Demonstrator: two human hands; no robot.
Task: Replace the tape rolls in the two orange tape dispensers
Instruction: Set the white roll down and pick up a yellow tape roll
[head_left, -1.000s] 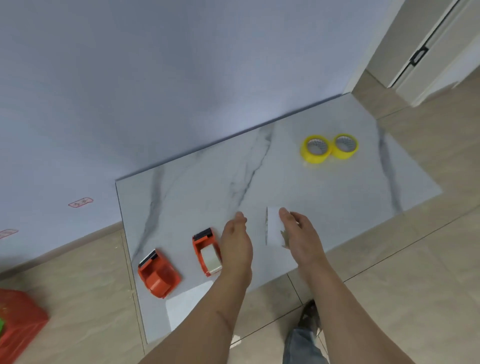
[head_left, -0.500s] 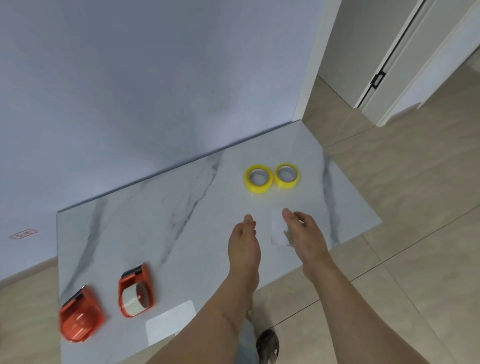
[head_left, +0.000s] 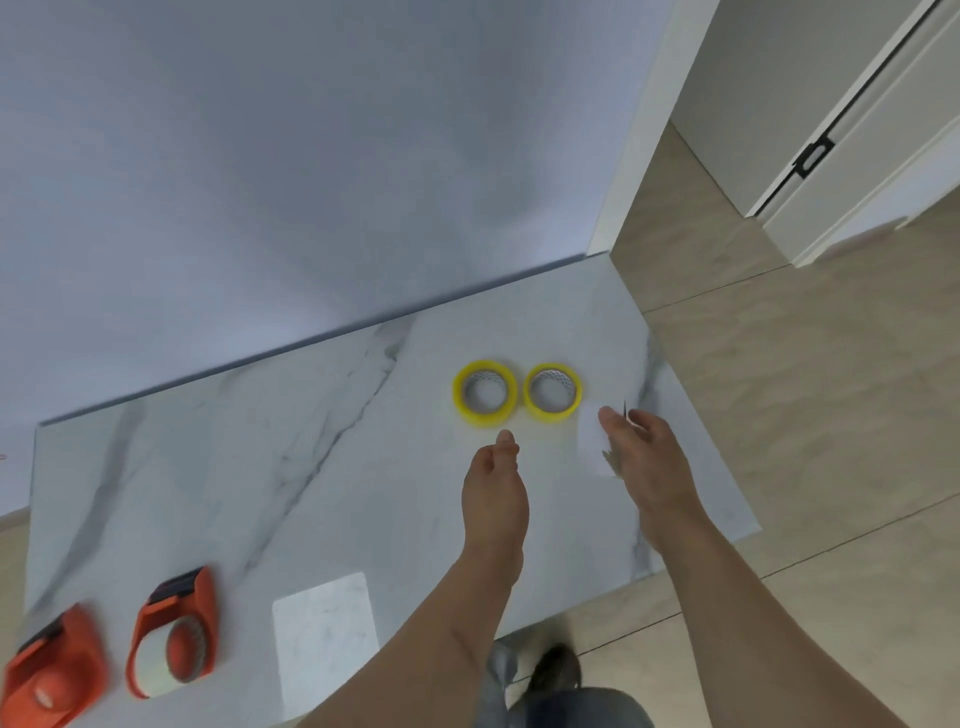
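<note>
Two yellow tape rolls lie flat and side by side on the marble-patterned worktop (head_left: 322, 457), right of centre in the frame: the left tape roll (head_left: 484, 393) and the right tape roll (head_left: 552, 391), close together, each a glossy yellow ring with a pale core whose inner wall shows a fine mesh-like pattern. The worktop is a smooth white slab with grey veins, set against a plain pale blue-grey wall (head_left: 311, 156).

At the lower left of the frame stand the two orange plastic tape dispensers. The far-left dispenser (head_left: 49, 670) is cut by the frame edge and shows a rounded, domed side. The second dispenser (head_left: 174, 634), just to its right, has a dark blade end at its top and a round ribbed orange hub with pale tape around it. Both are blurred. A matte white rectangular patch (head_left: 324, 623) shows on the worktop surface at bottom centre.

The left hand (head_left: 493, 499) hovers just below the left tape roll, its fingers loosely curled and holding nothing. The right hand (head_left: 644, 467) is lower right of the right tape roll, its thumb and fingers pinching a flat white card-like piece (head_left: 592, 447); what that piece is cannot be told.

Beige floor tiles (head_left: 805, 415) with dark grout lines fill the right side, and a white door frame stands at the upper right.
</note>
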